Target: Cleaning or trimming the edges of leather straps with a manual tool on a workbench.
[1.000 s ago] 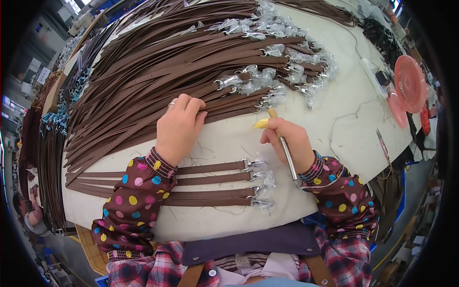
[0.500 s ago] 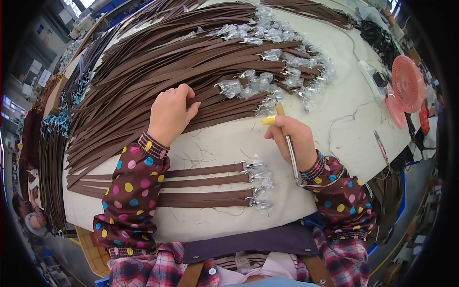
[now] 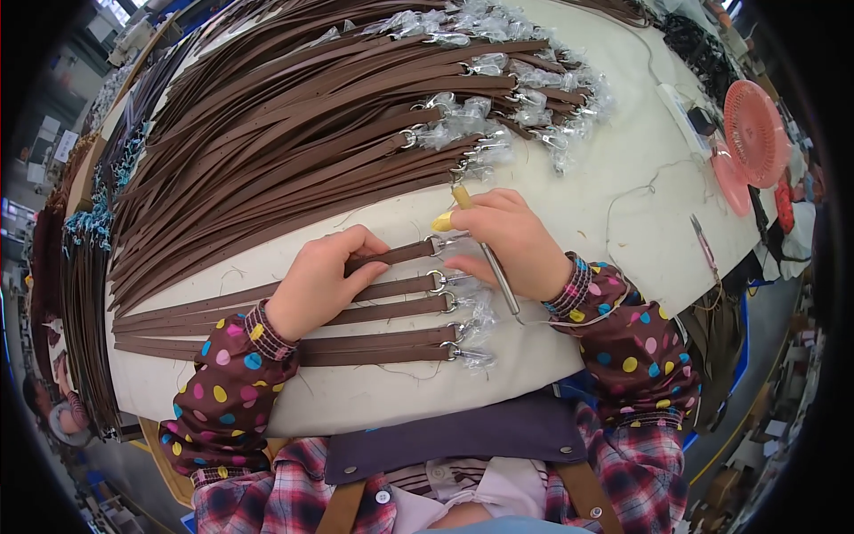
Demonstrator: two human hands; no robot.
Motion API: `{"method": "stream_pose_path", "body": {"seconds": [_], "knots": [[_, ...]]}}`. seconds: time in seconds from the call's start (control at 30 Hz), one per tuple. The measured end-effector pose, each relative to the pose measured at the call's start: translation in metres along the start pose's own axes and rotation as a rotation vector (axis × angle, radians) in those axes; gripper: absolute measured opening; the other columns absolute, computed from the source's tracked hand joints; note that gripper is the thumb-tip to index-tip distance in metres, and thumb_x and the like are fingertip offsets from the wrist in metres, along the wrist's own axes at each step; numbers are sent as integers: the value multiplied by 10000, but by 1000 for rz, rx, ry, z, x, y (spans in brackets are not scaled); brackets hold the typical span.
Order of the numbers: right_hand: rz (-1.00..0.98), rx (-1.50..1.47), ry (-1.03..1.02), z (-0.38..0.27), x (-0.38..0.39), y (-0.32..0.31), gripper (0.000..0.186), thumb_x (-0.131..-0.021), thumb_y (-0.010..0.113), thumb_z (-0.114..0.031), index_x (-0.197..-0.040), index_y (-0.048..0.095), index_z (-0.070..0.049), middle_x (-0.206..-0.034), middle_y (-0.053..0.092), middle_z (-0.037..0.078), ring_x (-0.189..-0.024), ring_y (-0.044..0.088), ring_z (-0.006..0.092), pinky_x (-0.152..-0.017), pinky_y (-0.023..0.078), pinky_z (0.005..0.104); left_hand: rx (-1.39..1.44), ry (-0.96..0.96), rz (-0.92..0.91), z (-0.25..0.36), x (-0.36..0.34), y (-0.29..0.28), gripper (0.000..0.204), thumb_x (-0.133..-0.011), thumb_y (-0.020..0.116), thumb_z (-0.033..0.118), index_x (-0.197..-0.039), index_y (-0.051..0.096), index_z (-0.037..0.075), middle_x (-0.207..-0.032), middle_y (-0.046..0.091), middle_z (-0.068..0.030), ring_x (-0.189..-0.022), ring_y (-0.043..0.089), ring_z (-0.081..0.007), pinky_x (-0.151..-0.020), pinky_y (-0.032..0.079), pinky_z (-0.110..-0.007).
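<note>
My left hand (image 3: 325, 276) pinches a brown strap (image 3: 398, 254) between thumb and fingers, close to its metal ring end. Across from it, my right hand (image 3: 507, 245) grips a slim, corded pen-shaped tool (image 3: 498, 278) like a soldering iron, its yellowish end up and its cord trailing from the lower end. Yellow tape wraps one right fingertip. My right fingers are by the strap's metal clasp and clear plastic wrap (image 3: 455, 240); whether they touch it I cannot tell. Below the held strap, several similar straps (image 3: 391, 341) lie side by side, their clasps pointing right.
A large heap of brown straps (image 3: 294, 125) with plastic-wrapped clasps covers the far side of the pale table (image 3: 534, 347). At the right are a pink fan (image 3: 756, 132), a power strip (image 3: 683, 120) and a thin pointed tool (image 3: 704, 242). Dark straps (image 3: 89, 303) hang at the left.
Both hands have come nearer and left from the heap's edge. My left hand now holds a strap, lying above the separate row. The tool came along in my right hand.
</note>
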State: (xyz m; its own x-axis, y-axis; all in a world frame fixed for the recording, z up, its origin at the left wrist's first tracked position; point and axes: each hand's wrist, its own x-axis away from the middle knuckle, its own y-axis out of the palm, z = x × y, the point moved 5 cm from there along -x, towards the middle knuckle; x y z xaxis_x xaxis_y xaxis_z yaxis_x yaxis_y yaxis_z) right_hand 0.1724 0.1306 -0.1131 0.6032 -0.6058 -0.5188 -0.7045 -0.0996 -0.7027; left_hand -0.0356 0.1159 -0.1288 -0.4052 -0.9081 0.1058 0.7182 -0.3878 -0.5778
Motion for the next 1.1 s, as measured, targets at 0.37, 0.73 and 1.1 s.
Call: {"method": "stream_pose_path", "body": {"seconds": [0.37,0.73,1.1], "knots": [[-83,-15,24,6,3,11,362,-714,744,-99,-1038,583,-82,-900,637,32,-849,582,251,-818,430,360,-259,140,-138,22,-34,7,216,-768,704,121,-921,565,58,-803,569,-87,-775,578,-275,-681,468,-361],[-68,-50,106,1,-10,28,388,-732,742,-127,-1063,544,-84,-917,663,8,-902,587,238,-886,395,379,-131,127,6,19,-20,14,157,-785,684,86,-805,546,14,-754,587,-109,-655,588,-249,-598,467,-343],[-16,-113,189,1,-18,42,358,-730,722,-86,-1037,538,-81,-850,652,12,-922,563,254,-904,382,380,258,-39,70,0,-18,15,159,-856,652,98,-885,522,11,-733,594,-51,-596,557,-126,-540,448,-258]]}}
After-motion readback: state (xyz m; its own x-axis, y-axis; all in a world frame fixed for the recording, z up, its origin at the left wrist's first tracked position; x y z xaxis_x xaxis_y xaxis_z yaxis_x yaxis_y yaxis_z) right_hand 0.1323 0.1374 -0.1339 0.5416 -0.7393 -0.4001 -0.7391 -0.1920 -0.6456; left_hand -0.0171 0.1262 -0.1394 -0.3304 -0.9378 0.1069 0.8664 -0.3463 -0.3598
